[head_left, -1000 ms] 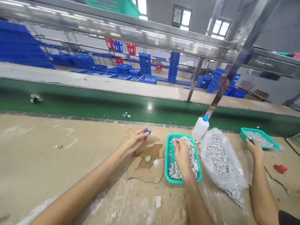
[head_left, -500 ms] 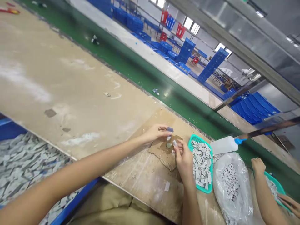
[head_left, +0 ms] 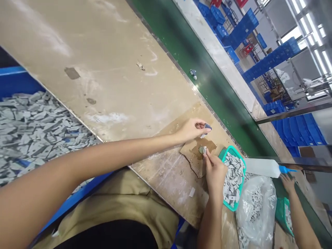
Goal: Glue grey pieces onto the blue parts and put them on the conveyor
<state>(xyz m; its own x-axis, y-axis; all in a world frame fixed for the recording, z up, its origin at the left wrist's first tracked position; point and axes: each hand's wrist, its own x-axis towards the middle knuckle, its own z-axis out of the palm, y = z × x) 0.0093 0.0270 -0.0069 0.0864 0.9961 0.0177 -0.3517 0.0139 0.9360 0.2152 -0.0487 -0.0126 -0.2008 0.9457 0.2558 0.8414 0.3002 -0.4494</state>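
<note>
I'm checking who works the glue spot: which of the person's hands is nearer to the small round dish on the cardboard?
Right. The right hand holds a small grey part against the round dish; the left hand is up and left, holding a blue piece.

Tan bench [head_left: 111, 69] w/ cardboard scrap [head_left: 193, 157]; teal basket [head_left: 234, 173], white bottle [head_left: 260, 167], clear parts bag [head_left: 255, 207] right of cardboard.

Two teal baskets [head_left: 234, 180] [head_left: 284, 214], one bottle [head_left: 261, 167], one bag [head_left: 255, 207]

Bench [head_left: 103, 69] left of cardboard [head_left: 193, 157] open, only small scrap [head_left: 140, 65]. Right side crowded: basket [head_left: 234, 207], bottle [head_left: 261, 167], bag [head_left: 256, 207] packed close; co-worker's hand [head_left: 287, 181] beyond bottle.
</note>
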